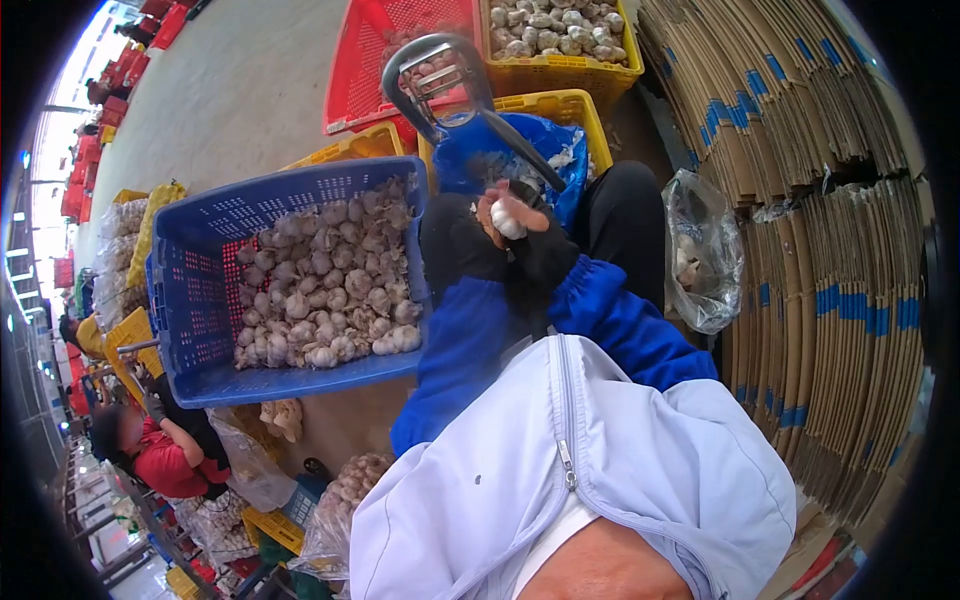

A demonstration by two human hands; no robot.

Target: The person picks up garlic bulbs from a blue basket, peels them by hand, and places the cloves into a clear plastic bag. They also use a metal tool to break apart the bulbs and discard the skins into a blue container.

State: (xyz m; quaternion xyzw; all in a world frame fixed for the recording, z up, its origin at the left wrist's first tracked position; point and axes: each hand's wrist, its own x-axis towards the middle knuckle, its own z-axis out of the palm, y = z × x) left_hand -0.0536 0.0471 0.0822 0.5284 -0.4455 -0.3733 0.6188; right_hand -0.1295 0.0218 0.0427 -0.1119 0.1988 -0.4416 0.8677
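Observation:
A white garlic bulb [508, 219] is held between my two hands, over the gap between my knees. The fingers of my left hand [486, 214] curl round its left side. My right hand [538, 232], in a dark glove with bare fingertips, presses on the bulb from the right. Just beyond them stands a yellow crate lined with a blue plastic bag [455, 160], with papery skins inside. A grey looped frame with metal bars [432, 85] rises over it. Beside my left knee, a blue crate [200, 300] holds many garlic bulbs [325, 280].
A red crate [350, 70] and a yellow crate of garlic [560, 75] stand ahead. Stacked flat cardboard [830, 290] lines the right side, with a clear plastic bag [705, 250] by my right knee. A person in red [180, 455] sits at left among garlic sacks.

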